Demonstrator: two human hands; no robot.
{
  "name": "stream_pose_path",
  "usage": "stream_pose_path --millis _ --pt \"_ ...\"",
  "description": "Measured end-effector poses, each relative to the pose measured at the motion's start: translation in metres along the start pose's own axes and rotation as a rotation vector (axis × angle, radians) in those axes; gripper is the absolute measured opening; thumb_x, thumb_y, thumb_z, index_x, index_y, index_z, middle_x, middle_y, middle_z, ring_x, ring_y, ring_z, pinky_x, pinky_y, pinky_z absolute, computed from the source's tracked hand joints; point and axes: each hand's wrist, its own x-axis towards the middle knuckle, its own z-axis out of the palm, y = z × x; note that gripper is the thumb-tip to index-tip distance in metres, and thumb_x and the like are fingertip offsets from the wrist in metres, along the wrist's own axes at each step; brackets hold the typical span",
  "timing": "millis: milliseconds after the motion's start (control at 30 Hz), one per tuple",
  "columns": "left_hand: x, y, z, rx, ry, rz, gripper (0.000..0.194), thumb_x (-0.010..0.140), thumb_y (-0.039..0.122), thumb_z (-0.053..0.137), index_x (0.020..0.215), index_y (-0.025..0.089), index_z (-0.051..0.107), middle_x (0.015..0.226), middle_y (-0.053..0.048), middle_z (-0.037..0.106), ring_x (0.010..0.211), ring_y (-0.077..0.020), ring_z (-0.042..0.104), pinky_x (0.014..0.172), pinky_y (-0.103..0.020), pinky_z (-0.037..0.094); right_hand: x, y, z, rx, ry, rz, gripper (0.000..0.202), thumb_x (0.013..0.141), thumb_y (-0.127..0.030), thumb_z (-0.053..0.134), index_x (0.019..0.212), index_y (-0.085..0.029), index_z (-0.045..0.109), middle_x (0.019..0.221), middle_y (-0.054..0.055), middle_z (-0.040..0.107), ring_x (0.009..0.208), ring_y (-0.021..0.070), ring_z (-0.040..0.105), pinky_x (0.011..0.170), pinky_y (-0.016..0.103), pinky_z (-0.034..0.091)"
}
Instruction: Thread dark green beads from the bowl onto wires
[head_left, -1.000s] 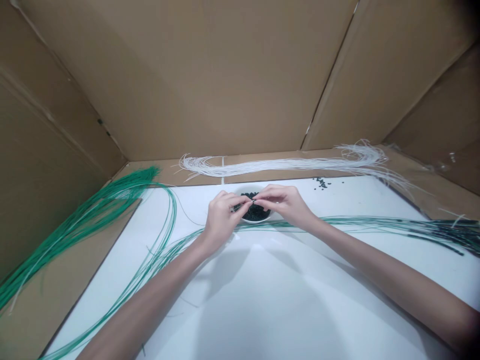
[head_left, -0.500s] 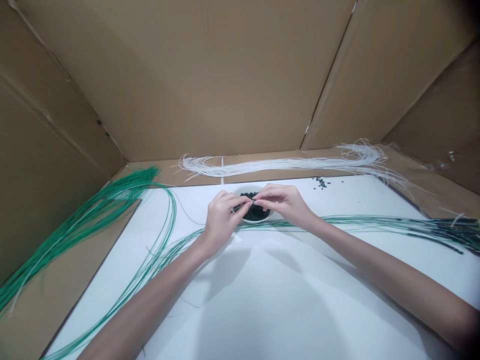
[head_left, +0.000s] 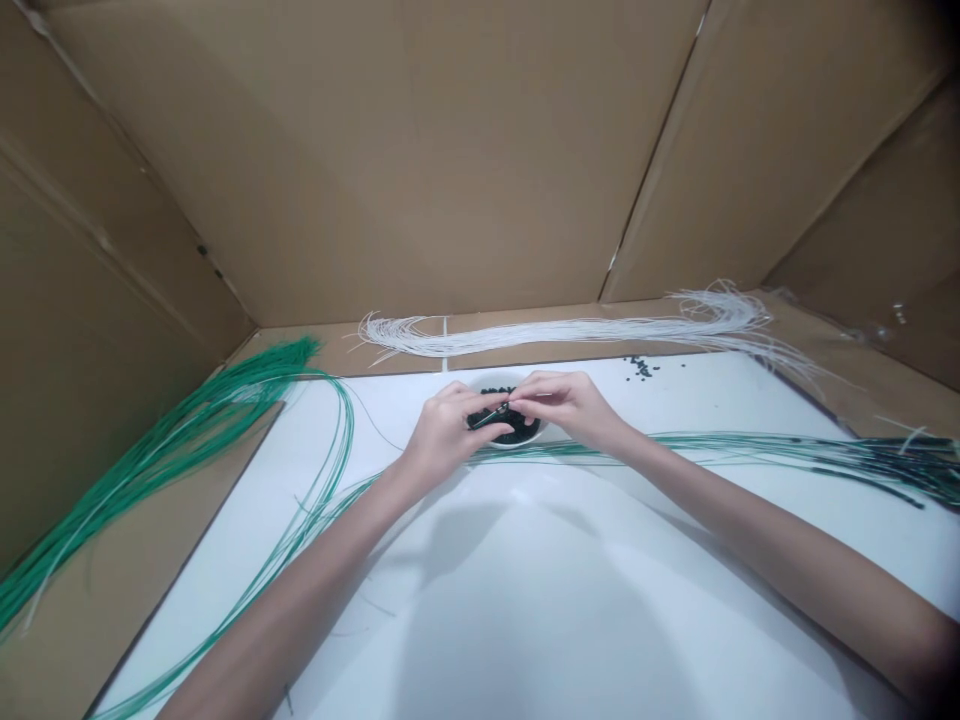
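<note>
Both my hands meet over a white bowl (head_left: 534,434) filled with small black beads (head_left: 517,428). My right hand (head_left: 571,402) is closed, its thumb and forefinger pinching the tip of a thin dark green strand (head_left: 491,414). Too small to make out is whether a bead sits at that tip. My left hand (head_left: 444,428) is open at the left of the bowl, with thumb and forefinger apart. The strand crosses the gap between them and runs back toward the palm. The other left fingers are mostly hidden.
A bundle of green strands (head_left: 180,440) lies at the left; some cross the white table (head_left: 540,600). Strands with dark beaded ends (head_left: 900,465) lie at the right. White strands (head_left: 555,332) lie behind. Loose beads (head_left: 641,368) are scattered back right. Cardboard walls (head_left: 420,150) surround the table.
My left thumb has moved away from the forefinger, leaving a gap where the two were pinched together. My right hand keeps its pinch almost in place.
</note>
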Motion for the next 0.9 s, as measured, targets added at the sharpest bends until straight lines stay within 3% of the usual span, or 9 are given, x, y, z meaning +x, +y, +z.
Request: stream_pose_path --millis 100,200,500,633,800,900 --pt "0.001 0.003 0.000 -0.044 -0.079 -0.130 0.028 0.071 0.032 0.062 0.098 0.023 0.065 0.083 -0.001 0.068 0.072 -0.0132 0.054 0.063 -0.023 0.043 0.000 0.001 0.001 -0.037 0.040 -0.004 0.019 0.068 -0.032 0.062 0.071 -0.014 0.067 0.072 0.005 0.060 0.053 0.0097 0.054 0.055 0.025 0.049" --pt "0.001 0.004 0.001 -0.067 -0.078 -0.182 0.020 0.076 0.030 0.056 0.093 0.024 0.067 0.077 -0.001 0.068 0.069 -0.0128 0.054 0.064 -0.024 0.042 -0.001 -0.001 0.002 -0.058 0.039 0.001 0.020 0.066 -0.033 0.063 0.069 -0.014 0.066 0.071 0.004 0.060 0.052 0.0100 0.054 0.054 0.025 0.049" --pt "0.007 0.005 -0.011 -0.236 -0.131 -0.396 0.021 0.071 0.035 0.060 0.081 0.020 0.070 0.080 -0.002 0.069 0.069 -0.0142 0.057 0.063 -0.023 0.041 0.001 -0.009 -0.004 -0.050 0.007 0.033 0.019 0.067 -0.033 0.062 0.069 -0.015 0.068 0.073 0.005 0.061 0.053 0.0101 0.054 0.055 0.025 0.049" --pt "0.007 0.005 -0.013 -0.287 -0.150 -0.419 0.023 0.069 0.037 0.061 0.079 0.019 0.071 0.081 -0.002 0.069 0.069 -0.0142 0.056 0.062 -0.023 0.040 0.002 -0.007 -0.005 -0.066 0.026 0.023 0.020 0.068 -0.034 0.061 0.069 -0.015 0.068 0.073 0.004 0.063 0.053 0.0103 0.054 0.055 0.025 0.049" --pt "0.005 0.004 -0.011 -0.277 -0.154 -0.402 0.029 0.068 0.040 0.061 0.090 0.022 0.069 0.076 -0.002 0.069 0.062 -0.0132 0.053 0.058 -0.023 0.039 0.001 -0.008 0.000 -0.047 0.051 0.036 0.021 0.066 -0.035 0.063 0.070 -0.015 0.068 0.073 0.005 0.062 0.055 0.0111 0.055 0.055 0.026 0.051" --pt "0.005 0.003 -0.009 -0.270 -0.126 -0.376 0.024 0.068 0.038 0.061 0.084 0.023 0.070 0.076 -0.002 0.069 0.064 -0.0137 0.054 0.060 -0.024 0.040 0.000 -0.010 0.002 -0.046 0.068 0.041 0.021 0.065 -0.035 0.063 0.069 -0.016 0.069 0.072 0.005 0.062 0.057 0.0121 0.055 0.055 0.026 0.052"
